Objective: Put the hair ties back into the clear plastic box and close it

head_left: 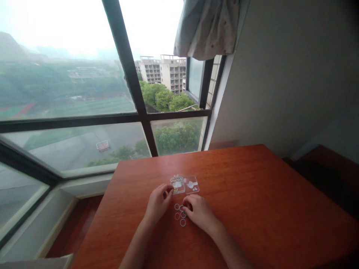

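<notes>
Two small clear square plates (185, 184) with white shapes lie side by side on the reddish-brown wooden table (252, 186). Just in front of them lie several small silver rings (179, 215). My left hand (158, 202) rests on the table with its fingers curled, the fingertips touching the left plate's near corner. My right hand (199, 213) lies beside the rings with its fingers bent, the thumb and forefinger pinching at one of the rings. What sits inside either pinch is too small to make out.
A large window (131, 93) with dark frames stands beyond the table's far edge, showing buildings and trees. A curtain (207, 26) hangs bunched at the top. A grey wall (286, 74) rises on the right. A low sill (56, 201) runs on the left.
</notes>
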`<state>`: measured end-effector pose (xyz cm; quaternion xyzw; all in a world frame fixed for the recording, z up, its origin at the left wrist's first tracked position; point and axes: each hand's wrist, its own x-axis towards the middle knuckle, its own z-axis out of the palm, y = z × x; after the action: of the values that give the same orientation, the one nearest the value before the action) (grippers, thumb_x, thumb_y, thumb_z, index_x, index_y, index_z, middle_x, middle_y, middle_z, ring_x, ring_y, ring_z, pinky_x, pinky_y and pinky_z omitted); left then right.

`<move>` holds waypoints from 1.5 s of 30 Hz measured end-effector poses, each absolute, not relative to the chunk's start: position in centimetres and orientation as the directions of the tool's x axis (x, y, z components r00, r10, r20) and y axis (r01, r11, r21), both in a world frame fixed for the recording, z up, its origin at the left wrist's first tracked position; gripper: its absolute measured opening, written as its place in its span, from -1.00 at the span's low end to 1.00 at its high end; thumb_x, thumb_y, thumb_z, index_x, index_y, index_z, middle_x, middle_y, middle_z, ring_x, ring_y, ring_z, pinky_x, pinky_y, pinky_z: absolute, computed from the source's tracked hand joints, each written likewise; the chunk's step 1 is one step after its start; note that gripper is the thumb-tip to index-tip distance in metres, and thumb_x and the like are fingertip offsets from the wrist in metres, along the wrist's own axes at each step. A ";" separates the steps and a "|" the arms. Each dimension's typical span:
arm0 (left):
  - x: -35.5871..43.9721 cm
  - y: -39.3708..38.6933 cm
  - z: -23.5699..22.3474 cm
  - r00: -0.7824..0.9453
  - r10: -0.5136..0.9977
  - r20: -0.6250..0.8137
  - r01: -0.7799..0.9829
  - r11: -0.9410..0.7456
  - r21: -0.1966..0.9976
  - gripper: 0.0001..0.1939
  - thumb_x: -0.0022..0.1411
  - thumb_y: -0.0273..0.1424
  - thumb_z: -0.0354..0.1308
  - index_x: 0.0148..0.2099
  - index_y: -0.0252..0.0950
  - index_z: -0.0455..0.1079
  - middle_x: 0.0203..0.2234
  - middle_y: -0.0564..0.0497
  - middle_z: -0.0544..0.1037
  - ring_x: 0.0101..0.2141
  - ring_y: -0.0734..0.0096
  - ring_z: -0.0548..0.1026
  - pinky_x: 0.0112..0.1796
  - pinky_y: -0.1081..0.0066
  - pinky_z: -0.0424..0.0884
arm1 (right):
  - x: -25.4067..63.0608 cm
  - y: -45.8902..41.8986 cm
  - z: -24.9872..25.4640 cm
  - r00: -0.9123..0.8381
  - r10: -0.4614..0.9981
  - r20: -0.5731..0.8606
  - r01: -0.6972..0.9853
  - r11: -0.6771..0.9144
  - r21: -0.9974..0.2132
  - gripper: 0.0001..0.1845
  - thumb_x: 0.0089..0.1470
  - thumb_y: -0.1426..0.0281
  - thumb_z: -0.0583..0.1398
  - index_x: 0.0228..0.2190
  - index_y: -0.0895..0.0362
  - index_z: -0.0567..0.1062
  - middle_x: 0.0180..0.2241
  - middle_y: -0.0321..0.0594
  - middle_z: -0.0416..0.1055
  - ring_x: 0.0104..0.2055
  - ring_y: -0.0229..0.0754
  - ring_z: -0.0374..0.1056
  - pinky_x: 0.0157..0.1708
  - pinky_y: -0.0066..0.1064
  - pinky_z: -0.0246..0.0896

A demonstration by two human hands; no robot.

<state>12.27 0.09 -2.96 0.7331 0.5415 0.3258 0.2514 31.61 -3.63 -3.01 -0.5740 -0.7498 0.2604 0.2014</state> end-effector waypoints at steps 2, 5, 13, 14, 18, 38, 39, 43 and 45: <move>12.3 0.0 -2.9 0.202 0.958 0.204 0.628 -0.286 0.723 -0.83 0.21 -0.39 0.03 -0.27 -0.28 0.44 -0.44 0.01 0.51 -0.45 0.44 0.41 -0.37 0.48 0.32 | 31.6 -3.7 -3.0 -0.258 0.966 0.003 0.764 0.206 -0.611 -0.94 0.00 0.45 0.25 -0.40 0.06 0.51 -0.43 -0.35 0.45 -0.35 -0.25 0.34 -0.35 -0.50 0.08; 12.4 0.0 -2.9 0.208 0.958 0.196 0.631 -0.285 0.722 -0.82 0.22 -0.37 0.03 -0.27 -0.28 0.45 -0.43 0.00 0.51 -0.44 0.43 0.41 -0.36 0.48 0.33 | 31.5 -3.6 -2.8 -0.257 0.966 -0.010 0.780 0.201 -0.593 -0.93 0.00 0.45 0.24 -0.40 0.06 0.52 -0.41 -0.34 0.47 -0.33 -0.24 0.36 -0.33 -0.50 0.10; 12.4 -0.1 -2.8 0.224 0.955 0.196 0.634 -0.296 0.714 -0.82 0.23 -0.38 0.01 -0.25 -0.27 0.44 -0.43 0.01 0.51 -0.43 0.43 0.41 -0.35 0.47 0.33 | 30.5 -3.2 -2.4 -0.249 0.968 -0.036 0.854 0.201 -0.481 -0.92 0.03 0.41 0.21 -0.40 0.06 0.54 -0.35 -0.25 0.52 -0.29 -0.18 0.41 -0.32 -0.44 0.13; 12.4 -0.1 -2.7 0.225 0.954 0.199 0.634 -0.299 0.713 -0.82 0.23 -0.38 0.01 -0.26 -0.27 0.44 -0.43 0.01 0.50 -0.44 0.43 0.41 -0.35 0.47 0.32 | 30.3 -3.2 -2.4 -0.255 0.967 -0.032 0.866 0.213 -0.453 -0.91 0.04 0.41 0.20 -0.40 0.07 0.54 -0.34 -0.22 0.52 -0.28 -0.16 0.41 -0.31 -0.43 0.13; 12.5 -0.1 -2.8 0.223 0.953 0.206 0.636 -0.302 0.710 -0.83 0.22 -0.39 0.02 -0.28 -0.28 0.43 -0.44 0.02 0.51 -0.46 0.45 0.41 -0.37 0.49 0.31 | 29.6 -2.9 -2.7 -0.251 0.968 -0.025 0.886 0.220 -0.408 -0.88 0.02 0.43 0.17 -0.42 0.09 0.53 -0.35 -0.19 0.53 -0.29 -0.14 0.42 -0.33 -0.42 0.11; 14.9 -1.4 -1.4 0.390 0.918 0.077 0.634 -0.328 0.701 -0.89 0.12 -0.46 0.09 -0.35 -0.29 0.45 -0.48 0.05 0.50 -0.47 0.47 0.36 -0.42 0.53 0.20 | 31.1 -3.1 -4.6 -0.083 0.960 0.266 0.739 0.238 -0.630 -0.90 0.03 0.46 0.16 -0.47 0.08 0.47 -0.48 -0.32 0.42 -0.43 -0.25 0.29 -0.39 -0.48 0.04; 15.0 -1.4 -1.5 0.388 0.918 0.080 0.635 -0.329 0.699 -0.89 0.12 -0.47 0.09 -0.35 -0.28 0.45 -0.48 0.05 0.50 -0.47 0.47 0.36 -0.42 0.53 0.21 | 31.1 -3.2 -4.6 -0.085 0.959 0.269 0.736 0.243 -0.632 -0.91 0.03 0.46 0.16 -0.47 0.08 0.46 -0.48 -0.32 0.41 -0.43 -0.25 0.29 -0.39 -0.48 0.04; 14.9 -1.3 -1.8 0.344 0.931 0.118 0.647 -0.327 0.688 -0.90 0.13 -0.46 0.07 -0.39 -0.28 0.42 -0.50 0.06 0.48 -0.48 0.47 0.36 -0.41 0.52 0.21 | 31.3 -3.3 -4.5 -0.088 0.961 0.264 0.722 0.244 -0.647 -0.90 0.04 0.47 0.15 -0.46 0.09 0.46 -0.48 -0.32 0.40 -0.42 -0.25 0.29 -0.38 -0.48 0.05; 14.7 -1.1 -1.9 0.291 0.945 0.146 0.662 -0.309 0.683 -0.89 0.15 -0.43 0.06 -0.39 -0.27 0.40 -0.50 0.06 0.48 -0.48 0.47 0.36 -0.40 0.51 0.22 | 31.6 -3.5 -4.5 -0.101 0.965 0.243 0.713 0.241 -0.658 -0.89 0.04 0.49 0.14 -0.45 0.09 0.45 -0.47 -0.32 0.41 -0.40 -0.24 0.31 -0.37 -0.48 0.06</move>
<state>14.68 -1.10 -1.86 0.7609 0.5280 0.2751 0.2578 31.63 -3.53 -4.53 -0.5853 -0.7167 0.1923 0.3268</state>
